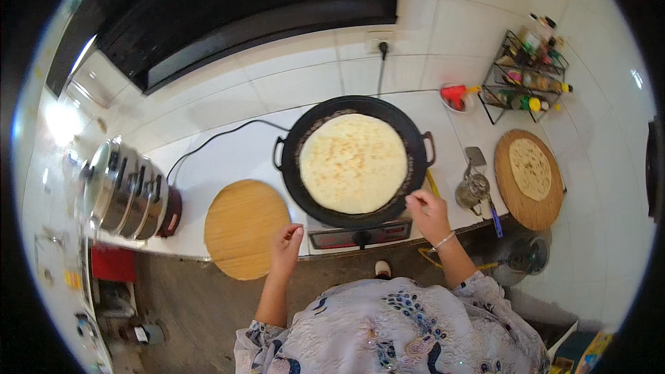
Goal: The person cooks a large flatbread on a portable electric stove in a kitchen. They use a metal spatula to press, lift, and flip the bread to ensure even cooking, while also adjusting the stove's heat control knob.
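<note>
A large round flatbread [353, 163], pale with light brown patches, lies flat in a black two-handled pan [294, 190] on a cooker [360, 237]. My right hand [428, 213] hovers by the pan's near right rim, its fingers curled in with nothing showing in them. My left hand [285, 244] is held over the right edge of a round wooden board [242, 225], fingers drawn together, with nothing visible in its grip. Neither hand is on the bread.
A stacked metal steamer [128, 194] stands at the left. To the right are a spatula [475, 156], a glass jug [472, 190], another flatbread [530, 170] on a round board [509, 197], a bowl [457, 99] and a bottle rack [523, 83]. A cord [208, 140] crosses the counter.
</note>
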Demonstrator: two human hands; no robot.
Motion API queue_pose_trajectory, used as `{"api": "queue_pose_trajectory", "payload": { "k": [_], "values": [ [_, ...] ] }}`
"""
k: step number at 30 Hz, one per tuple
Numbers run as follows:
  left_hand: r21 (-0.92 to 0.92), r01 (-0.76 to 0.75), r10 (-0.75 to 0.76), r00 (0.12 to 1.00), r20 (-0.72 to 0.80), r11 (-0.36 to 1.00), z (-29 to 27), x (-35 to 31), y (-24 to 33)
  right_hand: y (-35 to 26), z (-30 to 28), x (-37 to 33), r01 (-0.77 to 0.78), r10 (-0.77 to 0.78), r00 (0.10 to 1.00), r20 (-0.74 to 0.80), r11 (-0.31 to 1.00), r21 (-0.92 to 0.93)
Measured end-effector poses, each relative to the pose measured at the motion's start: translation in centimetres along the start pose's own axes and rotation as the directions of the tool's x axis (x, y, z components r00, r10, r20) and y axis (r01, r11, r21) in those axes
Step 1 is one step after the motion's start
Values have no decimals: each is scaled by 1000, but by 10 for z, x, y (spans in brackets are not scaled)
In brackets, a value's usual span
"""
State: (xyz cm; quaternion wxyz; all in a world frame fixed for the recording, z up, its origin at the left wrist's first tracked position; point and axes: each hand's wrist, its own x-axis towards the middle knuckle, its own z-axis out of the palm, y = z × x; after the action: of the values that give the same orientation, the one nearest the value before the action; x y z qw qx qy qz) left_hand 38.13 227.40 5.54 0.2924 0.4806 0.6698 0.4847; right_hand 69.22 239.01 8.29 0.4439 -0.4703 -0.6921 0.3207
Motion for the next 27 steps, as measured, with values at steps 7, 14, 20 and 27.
{"api": "queue_pose_trajectory", "payload": {
  "k": [7, 14, 20, 27],
  "values": [
    [538, -478, 333, 876, 349, 694, 51, 116, 53, 14, -3, 95, 272, -13, 913, 408, 765, -584],
    [807, -411, 26, 896, 443, 424, 79, 153, 34, 5, 42, 123, 595, 428, 550, 717, 402, -696],
    [808, -238, -192, 899, 393, 539, 87, 124, 46, 12, 42, 152, 688, 380, 537, 753, 320, -652],
    [604, -352, 136, 917, 375, 715, 60, 144, 66, 49, 38, 143, 492, -112, 861, 497, 431, -756]
  ]
}}
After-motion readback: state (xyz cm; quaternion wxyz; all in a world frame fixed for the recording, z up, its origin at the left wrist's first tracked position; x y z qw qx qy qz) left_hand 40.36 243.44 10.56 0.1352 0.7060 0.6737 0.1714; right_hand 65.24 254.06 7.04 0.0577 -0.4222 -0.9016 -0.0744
